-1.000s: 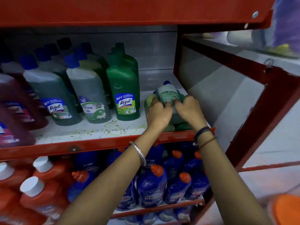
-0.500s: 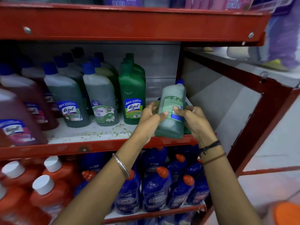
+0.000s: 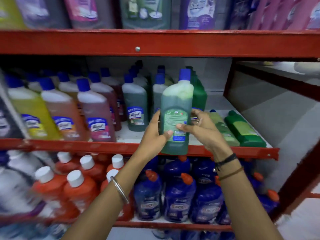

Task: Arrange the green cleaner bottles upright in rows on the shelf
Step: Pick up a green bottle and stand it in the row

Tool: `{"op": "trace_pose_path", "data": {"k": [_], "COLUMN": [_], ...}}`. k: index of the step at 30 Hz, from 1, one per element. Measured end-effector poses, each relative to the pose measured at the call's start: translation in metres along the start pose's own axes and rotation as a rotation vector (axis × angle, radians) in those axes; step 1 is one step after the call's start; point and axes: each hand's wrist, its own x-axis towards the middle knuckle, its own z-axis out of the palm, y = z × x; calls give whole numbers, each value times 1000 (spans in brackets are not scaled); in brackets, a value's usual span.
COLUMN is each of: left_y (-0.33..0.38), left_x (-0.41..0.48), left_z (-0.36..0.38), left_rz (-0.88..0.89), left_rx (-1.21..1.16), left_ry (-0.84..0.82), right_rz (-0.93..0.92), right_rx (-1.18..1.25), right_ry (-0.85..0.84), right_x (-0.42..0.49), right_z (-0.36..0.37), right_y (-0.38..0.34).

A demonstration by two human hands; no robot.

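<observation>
Both hands close around the lower half of one green cleaner bottle (image 3: 175, 108), which is upright with its blue cap (image 3: 184, 74) on top and its back label facing the camera. The left hand (image 3: 154, 134) cups the bottle's left edge, palm turned inward, thumb (image 3: 167, 135) pressed across the front of the label and the fingers wrapped out of sight behind. The right hand (image 3: 199, 126) grips from the other side, thumb lying across the label near the left thumb, fingers curled round the right edge. The bottle is held in the air in front of the red lip of the shelf (image 3: 225, 149), its base overlapping that lip in the view.

Both forearms rise from the bottom of the frame and converge on the bottle. The left wrist wears a metal bangle (image 3: 119, 189); the right wrist wears dark thread bands (image 3: 226, 161).

Just right of the hands, two green bottles lie on their sides on the shelf board: a pale one (image 3: 223, 129) and a darker one (image 3: 244, 129). Behind the held bottle stands an upright dark green bottle (image 3: 199, 96), and to the left stand rows of upright grey-green bottles (image 3: 136, 108).
</observation>
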Motion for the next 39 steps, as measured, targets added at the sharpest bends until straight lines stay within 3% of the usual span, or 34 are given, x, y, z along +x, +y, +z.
{"op": "trace_pose_path", "data": {"k": [7, 14, 20, 26, 31, 36, 39], "left_y": [-18, -51, -79, -87, -77, -79, -74], "left_x": [8, 17, 19, 14, -3, -10, -8], "left_z": [-69, -97, -102, -104, -96, -95, -91], "left_rz": [111, 88, 47, 51, 125, 209, 194], "left_rx": [178, 274, 290, 315, 387, 368, 339], "left_ry": [174, 161, 172, 265, 314, 181, 249], "right_rz": [-154, -154, -201, -257, -238, -224, -194], "right_rx": [-216, -128, -292, -238, -252, -241, -234], "right_ry": [-16, -25, 159, 272, 219, 111, 73], "right_x": [43, 57, 61, 50, 51, 56, 61], "right_z": [79, 115, 126, 137, 144, 149, 143], "right_y": [7, 37, 54, 60, 59, 48, 47]}}
